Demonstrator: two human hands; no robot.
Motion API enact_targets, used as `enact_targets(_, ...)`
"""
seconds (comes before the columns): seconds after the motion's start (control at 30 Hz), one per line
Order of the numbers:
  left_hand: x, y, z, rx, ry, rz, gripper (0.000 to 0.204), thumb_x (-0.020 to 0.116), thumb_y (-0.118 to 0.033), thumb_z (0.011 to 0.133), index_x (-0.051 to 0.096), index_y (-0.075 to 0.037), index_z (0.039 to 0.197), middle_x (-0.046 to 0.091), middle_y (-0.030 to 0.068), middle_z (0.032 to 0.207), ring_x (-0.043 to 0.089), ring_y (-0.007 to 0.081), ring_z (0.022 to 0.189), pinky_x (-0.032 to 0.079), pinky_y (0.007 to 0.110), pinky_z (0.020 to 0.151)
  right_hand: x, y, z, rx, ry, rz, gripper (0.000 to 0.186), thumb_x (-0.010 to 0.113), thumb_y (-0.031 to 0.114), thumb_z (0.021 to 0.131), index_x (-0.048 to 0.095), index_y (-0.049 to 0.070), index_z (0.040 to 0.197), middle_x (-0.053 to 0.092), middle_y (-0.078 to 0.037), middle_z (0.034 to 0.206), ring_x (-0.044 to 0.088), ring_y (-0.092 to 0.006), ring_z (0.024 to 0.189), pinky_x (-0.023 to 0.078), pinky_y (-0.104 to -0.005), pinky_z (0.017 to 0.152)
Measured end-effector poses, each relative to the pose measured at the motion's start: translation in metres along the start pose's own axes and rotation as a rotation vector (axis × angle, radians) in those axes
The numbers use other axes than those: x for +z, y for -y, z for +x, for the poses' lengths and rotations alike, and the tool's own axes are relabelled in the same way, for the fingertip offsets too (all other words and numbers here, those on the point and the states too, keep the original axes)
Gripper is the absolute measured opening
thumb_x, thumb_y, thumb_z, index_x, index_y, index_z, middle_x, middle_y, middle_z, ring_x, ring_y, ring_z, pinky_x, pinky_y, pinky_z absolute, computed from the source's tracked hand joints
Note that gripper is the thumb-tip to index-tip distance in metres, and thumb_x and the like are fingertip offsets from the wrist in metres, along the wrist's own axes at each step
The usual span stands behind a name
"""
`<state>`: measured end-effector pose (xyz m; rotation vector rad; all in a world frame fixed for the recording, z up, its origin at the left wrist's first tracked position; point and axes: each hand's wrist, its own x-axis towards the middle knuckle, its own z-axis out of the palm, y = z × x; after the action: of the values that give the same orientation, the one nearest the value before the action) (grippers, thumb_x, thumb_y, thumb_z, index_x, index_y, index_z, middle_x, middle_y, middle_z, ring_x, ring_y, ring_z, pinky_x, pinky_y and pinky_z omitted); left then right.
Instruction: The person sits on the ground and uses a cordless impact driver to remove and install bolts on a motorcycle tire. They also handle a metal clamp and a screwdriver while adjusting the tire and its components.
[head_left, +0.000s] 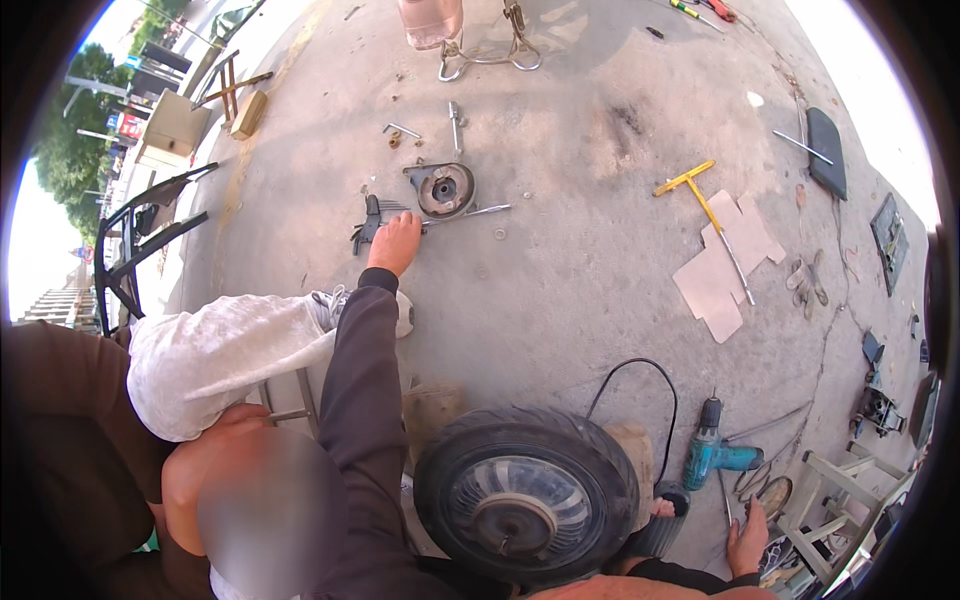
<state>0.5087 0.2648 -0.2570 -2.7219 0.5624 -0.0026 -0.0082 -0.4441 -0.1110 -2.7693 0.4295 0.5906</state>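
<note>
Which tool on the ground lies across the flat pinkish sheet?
The yellow T-handled wrench: only its shaft crosses that sheet; the teal drill lies apart from it.

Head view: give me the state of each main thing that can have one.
Silver-hubbed wheel: black tyre on its rim, hub exposed.
Teal-and-black drill: lying on its side; power unclear.
Round grey metal drum part: lying apart from the wheel.
Tan cardboard sheet: spread flat.
Yellow T-handled wrench: lying partly across the sheet.

Between your left hand (397,243) and right hand (747,540) you had one wheel (525,495); by the left, one black tool (373,214), one brake plate (442,190); beyond the right, one drill (706,451).
</note>
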Motion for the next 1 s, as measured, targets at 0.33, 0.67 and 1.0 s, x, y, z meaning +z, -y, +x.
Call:
enact_targets(0.33, -0.031, -0.008, -0.005, -0.197, -0.186, -0.18, 0.016, 0.059, -0.013, 0.089, 0.057, -0.005, 0.103, 0.062, 0.0125, 0.096, 0.066, 0.0306, 0.093, 0.057, 0.043, 0.071, -0.01, -0.008, 0.001, -0.001, 0.024, 0.003, 0.061, 0.068, 0.002, 0.08, 0.048, -0.004, 0.138, 0.061, -0.025, 0.112, 0.059, -0.0438, 0.105, 0.047, -0.0483, 0.09)
enact_targets(0.67, -0.193, -0.069, -0.047, -0.752, -0.662, -0.982, 0.024, 0.053, -0.008, 0.093, 0.054, 0.002, 0.114, 0.066, 0.0191, 0.087, 0.066, 0.0354, 0.083, 0.051, 0.045, 0.076, -0.041, 0.029, 0.053, -0.148, -0.145, 0.342, 0.055, 0.065, -0.001, 0.088, 0.05, -0.002, 0.141, 0.064, -0.018, 0.113, 0.065, -0.0308, 0.096, 0.051, -0.0377, 0.085)
enact_targets(1.0, -0.466, -0.216, -0.215, -0.556, -0.358, -2.398, 0.027, 0.048, -0.013, 0.098, 0.055, -0.008, 0.123, 0.064, 0.005, 0.108, 0.068, 0.0179, 0.09, 0.058, 0.036, 0.075, -0.226, 0.247, 0.02, -0.357, 0.534, 1.102, 0.082, 0.066, 0.042, 0.097, 0.027, -0.002, 0.155, 0.045, -0.022, 0.149, 0.047, -0.0271, 0.137, 0.041, -0.0364, 0.109)
